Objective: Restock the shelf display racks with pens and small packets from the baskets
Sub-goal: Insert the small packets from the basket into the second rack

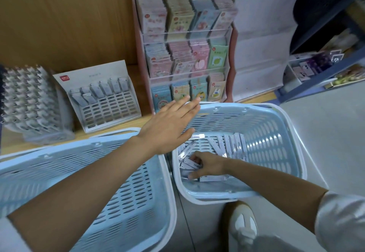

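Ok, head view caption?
Right hand grips small white packets in pale blue plastic basket; left hand open over its rim.

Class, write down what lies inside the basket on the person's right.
Small white packets lie loose on the basket floor; the right hand pinches several. Whatever lies beneath that hand is covered.

The left basket (128, 202) and right basket (266, 143) are pale blue with white rims and walls patterned with rows of slots. The packets (233, 145) are silvery white. The rack (137, 44) is pink, and its cards (177, 20) are pastel pink, blue, yellow and green. The display (110, 103) is grey with a red logo (64, 78). The shelf (59, 15) is tan wood grain.
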`<action>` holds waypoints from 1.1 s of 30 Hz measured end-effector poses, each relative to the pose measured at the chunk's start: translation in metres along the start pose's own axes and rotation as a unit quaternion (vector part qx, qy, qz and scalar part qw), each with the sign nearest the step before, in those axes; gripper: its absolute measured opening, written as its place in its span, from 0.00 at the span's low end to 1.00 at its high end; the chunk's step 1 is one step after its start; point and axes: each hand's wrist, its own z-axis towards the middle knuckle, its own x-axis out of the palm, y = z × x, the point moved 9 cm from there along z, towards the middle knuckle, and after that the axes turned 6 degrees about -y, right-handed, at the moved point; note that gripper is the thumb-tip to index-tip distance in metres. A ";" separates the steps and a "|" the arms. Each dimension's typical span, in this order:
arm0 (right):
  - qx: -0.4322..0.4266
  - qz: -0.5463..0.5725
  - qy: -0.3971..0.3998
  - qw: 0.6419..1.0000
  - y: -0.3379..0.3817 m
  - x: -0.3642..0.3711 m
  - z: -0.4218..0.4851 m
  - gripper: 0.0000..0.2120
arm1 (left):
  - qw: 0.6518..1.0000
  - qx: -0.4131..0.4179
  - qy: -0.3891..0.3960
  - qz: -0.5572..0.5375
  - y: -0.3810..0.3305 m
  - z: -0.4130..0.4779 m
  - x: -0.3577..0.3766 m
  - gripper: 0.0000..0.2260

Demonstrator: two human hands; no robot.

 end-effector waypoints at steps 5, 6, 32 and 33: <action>-0.017 -0.027 0.005 0.999 0.006 0.007 0.003 0.16 | 1.000 0.001 -0.001 -0.004 0.000 0.000 0.000 0.28; -0.019 -0.018 -0.004 1.000 0.007 0.004 0.002 0.16 | 1.000 0.002 -0.001 -0.006 0.000 0.000 0.000 0.28; -0.094 0.190 -0.203 0.956 0.045 -0.113 -0.092 0.12 | 0.998 -0.018 0.028 -0.057 -0.001 0.002 -0.002 0.28; -0.086 0.188 -0.199 0.958 0.040 -0.108 -0.089 0.12 | 0.998 -0.020 0.029 -0.057 -0.001 0.001 -0.003 0.28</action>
